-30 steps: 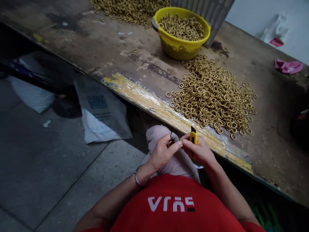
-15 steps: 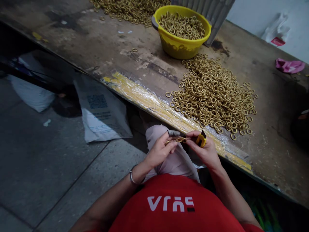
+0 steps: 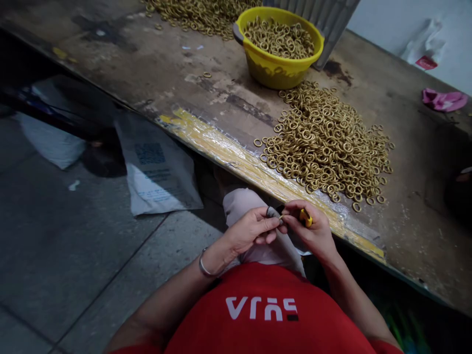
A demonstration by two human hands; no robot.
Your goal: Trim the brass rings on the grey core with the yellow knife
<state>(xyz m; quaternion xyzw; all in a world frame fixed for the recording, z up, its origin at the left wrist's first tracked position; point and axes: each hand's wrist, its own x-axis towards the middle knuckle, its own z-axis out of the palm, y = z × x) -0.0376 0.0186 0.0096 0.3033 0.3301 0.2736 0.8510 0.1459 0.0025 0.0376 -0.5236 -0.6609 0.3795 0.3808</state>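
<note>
My left hand [image 3: 252, 228], with a grey cover on its index finger, is closed in a pinch over my lap. A small piece of a gold-coloured ring [image 3: 281, 217] shows at its fingertips; the rest is hidden. My right hand [image 3: 315, 228] is closed around a yellow utility knife [image 3: 306, 217], and its fingertips meet those of my left hand at the ring. The blade cannot be made out. Beyond both hands, a heap of gold-coloured rings [image 3: 324, 142] lies on the worktable [image 3: 221, 105].
A yellow basin [image 3: 275, 73] full of similar rings stands behind the heap. More rings [image 3: 206, 17] lie at the back. Yellow tape [image 3: 228, 147] covers part of the table's front edge. A pink cloth [image 3: 444, 100] is at the right, and a white sack [image 3: 158, 172] stands on the floor.
My left hand's fingertips have moved right and closed together over the ring, which showed more clearly before. The knife has turned in my right hand, so its blade no longer shows.
</note>
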